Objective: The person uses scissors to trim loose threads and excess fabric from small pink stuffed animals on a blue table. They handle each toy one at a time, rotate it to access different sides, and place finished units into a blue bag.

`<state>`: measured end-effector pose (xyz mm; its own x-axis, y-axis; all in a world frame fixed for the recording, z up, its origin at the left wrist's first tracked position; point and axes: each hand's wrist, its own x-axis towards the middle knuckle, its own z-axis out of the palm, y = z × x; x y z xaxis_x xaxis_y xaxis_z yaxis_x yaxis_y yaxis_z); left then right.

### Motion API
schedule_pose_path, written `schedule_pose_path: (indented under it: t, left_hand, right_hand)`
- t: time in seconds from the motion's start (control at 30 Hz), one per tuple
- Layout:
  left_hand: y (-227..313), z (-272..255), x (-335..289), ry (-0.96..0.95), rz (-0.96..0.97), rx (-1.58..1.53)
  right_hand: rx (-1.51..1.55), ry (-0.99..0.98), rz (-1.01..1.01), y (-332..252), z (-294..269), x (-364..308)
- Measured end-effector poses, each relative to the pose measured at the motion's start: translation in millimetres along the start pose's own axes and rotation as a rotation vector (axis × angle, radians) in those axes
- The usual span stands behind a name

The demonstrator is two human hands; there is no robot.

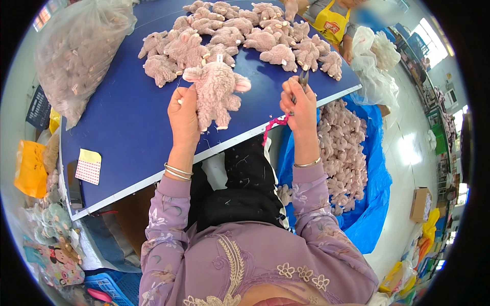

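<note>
My left hand (pixel 182 113) is closed on the side of a pinkish-grey plush animal (pixel 216 91) with rounded ears, holding it up above the blue table (pixel 132 135). A small white tag stands up from the toy's top. My right hand (pixel 300 106) grips a pair of small metal snips (pixel 304 78), their tips pointing away from me, to the right of the toy and apart from it. From this hand hangs a bright pink braided cord (pixel 273 123). Beyond the held toy lies a heap of similar plush animals (pixel 224 34).
A clear bag of plush toys (pixel 84 51) sits at the table's left. At the right, a blue-lined container (pixel 375 204) holds many small plush pieces (pixel 342 158). A dotted sticker sheet (pixel 89 167) lies near the table's left corner. Across the table is a person in a yellow apron (pixel 330 24).
</note>
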<state>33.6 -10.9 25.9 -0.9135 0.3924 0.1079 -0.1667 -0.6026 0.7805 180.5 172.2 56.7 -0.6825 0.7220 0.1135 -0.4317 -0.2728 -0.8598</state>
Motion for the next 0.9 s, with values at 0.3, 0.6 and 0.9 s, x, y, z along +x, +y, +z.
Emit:
schedule_pose_path:
  t: [0.3, 0.6, 0.9]
  left_hand:
    - [-16, 48, -40, -0.067, 0.031, 0.174]
    - [-24, 67, -40, -0.15, -0.105, 0.23]
    - [-38, 65, -13, -0.42, -0.284, 0.369]
  right_hand:
    - [-0.197, -0.088, 0.019, 12, 28, -61]
    - [-0.094, -0.074, 0.033, -18, -18, -68]
    - [0.034, 0.347, -0.412, -72, -90, -68]
